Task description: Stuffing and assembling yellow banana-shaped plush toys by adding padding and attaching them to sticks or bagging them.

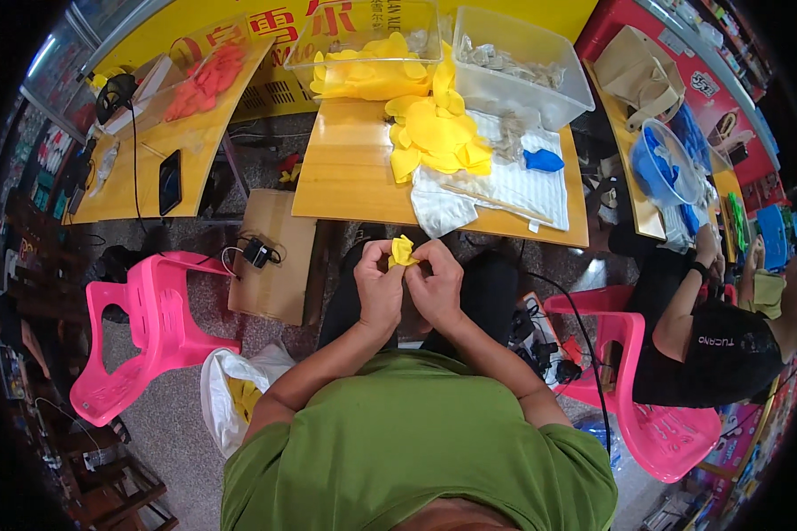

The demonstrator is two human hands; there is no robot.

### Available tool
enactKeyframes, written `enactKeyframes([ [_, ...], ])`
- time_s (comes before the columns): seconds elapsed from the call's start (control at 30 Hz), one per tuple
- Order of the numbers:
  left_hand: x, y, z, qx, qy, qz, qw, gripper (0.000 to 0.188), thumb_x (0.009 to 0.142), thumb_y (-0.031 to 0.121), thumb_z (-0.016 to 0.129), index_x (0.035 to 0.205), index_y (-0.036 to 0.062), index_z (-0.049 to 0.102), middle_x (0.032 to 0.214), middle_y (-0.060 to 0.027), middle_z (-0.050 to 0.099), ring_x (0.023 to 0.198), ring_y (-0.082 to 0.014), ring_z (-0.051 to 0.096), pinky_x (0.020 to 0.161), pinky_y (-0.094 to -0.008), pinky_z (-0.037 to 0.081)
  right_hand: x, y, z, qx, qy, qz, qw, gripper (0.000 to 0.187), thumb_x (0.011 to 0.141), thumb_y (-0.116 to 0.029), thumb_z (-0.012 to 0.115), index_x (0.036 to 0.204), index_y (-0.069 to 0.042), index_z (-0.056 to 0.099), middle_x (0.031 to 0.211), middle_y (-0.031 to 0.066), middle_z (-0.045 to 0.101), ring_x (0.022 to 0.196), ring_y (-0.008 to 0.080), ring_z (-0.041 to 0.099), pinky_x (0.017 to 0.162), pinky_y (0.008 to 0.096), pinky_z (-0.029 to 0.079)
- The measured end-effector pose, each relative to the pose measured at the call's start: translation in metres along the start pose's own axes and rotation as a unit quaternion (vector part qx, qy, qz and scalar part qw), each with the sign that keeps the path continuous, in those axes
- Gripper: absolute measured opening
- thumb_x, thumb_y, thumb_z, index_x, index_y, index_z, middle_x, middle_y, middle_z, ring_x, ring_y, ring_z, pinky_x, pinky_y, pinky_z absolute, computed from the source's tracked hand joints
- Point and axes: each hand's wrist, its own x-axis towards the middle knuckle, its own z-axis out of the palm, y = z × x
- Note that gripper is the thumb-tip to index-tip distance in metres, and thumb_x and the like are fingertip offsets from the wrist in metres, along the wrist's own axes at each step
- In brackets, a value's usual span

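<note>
Both of my hands are raised over my lap, just in front of the table's near edge. Between them is a small folded piece of yellow cloth (402,248), bunched up like a little flower. My left hand (379,288) pinches it from one side, and the fingertips of my right hand (436,288) close on its other side. Ahead on the wooden table (350,168) lies a loose pile of flat, rounded yellow cloth pieces (438,133). Beside the pile, a blue piece (543,160) and a thin stick (496,203) rest on a white towel (533,188).
Two clear bins stand at the table's back, one with yellow pieces (376,75), one with greyish bits (505,64). Pink chairs flank me, left (155,327) and right (629,389). A cardboard box (274,265) and white bag (221,398) sit leftward. Another person (717,345) works at right.
</note>
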Motion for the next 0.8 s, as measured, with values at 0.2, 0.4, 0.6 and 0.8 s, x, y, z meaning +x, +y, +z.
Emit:
enactKeyframes([
  [0.2, -0.01, -0.017, -0.007, 0.01, -0.09, -0.057, 0.994, 0.01, 0.084, 0.002, 0.058, 0.092, -0.0008, 0.057, 0.098, -0.0018, 0.044, 0.093, -0.011, 0.046, 0.085, -0.0245, 0.036, 0.005, 0.039, -0.006, 0.0, 0.012, 0.035, 0.999, 0.006, 0.073, 0.005, 0.059, 0.078, 0.001, 0.056, 0.07, 0.0055, 0.056, 0.064, 0.0108, 0.054, 0.057, 0.0235, 0.044],
  [0.4, 0.01, 0.008, -0.019, 0.157, -0.258, -0.058, 0.951, 0.02, 0.086, 0.017, 0.052, 0.082, -0.0004, 0.06, 0.092, -0.0039, 0.046, 0.096, -0.0182, 0.039, 0.086, -0.0296, 0.031, 0.013, 0.033, -0.021, 0.128, -0.119, 0.133, 0.976, 0.01, 0.071, 0.002, 0.061, 0.081, 0.002, 0.058, 0.072, 0.0074, 0.059, 0.064, 0.0153, 0.058, 0.056, 0.0269, 0.045],
  [0.6, 0.026, 0.029, -0.031, 0.016, -0.343, -0.177, 0.922, 0.014, 0.083, 0.014, 0.057, 0.078, 0.0011, 0.062, 0.098, -0.0026, 0.047, 0.098, -0.0142, 0.042, 0.087, -0.0275, 0.031, 0.017, 0.017, -0.024, 0.177, -0.155, 0.106, 0.966, 0.01, 0.075, 0.008, 0.054, 0.082, 0.002, 0.057, 0.079, 0.0022, 0.054, 0.073, 0.0078, 0.053, 0.063, 0.0203, 0.043],
  [0.8, 0.024, 0.033, -0.033, -0.087, -0.284, -0.162, 0.941, 0.007, 0.081, 0.01, 0.063, 0.083, 0.004, 0.061, 0.104, -0.0012, 0.046, 0.102, -0.0104, 0.044, 0.09, -0.0251, 0.033, 0.021, 0.001, -0.04, 0.195, -0.215, 0.041, 0.956, 0.009, 0.078, 0.007, 0.056, 0.085, 0.003, 0.056, 0.084, 0.004, 0.051, 0.078, 0.0113, 0.051, 0.07, 0.0221, 0.041],
])
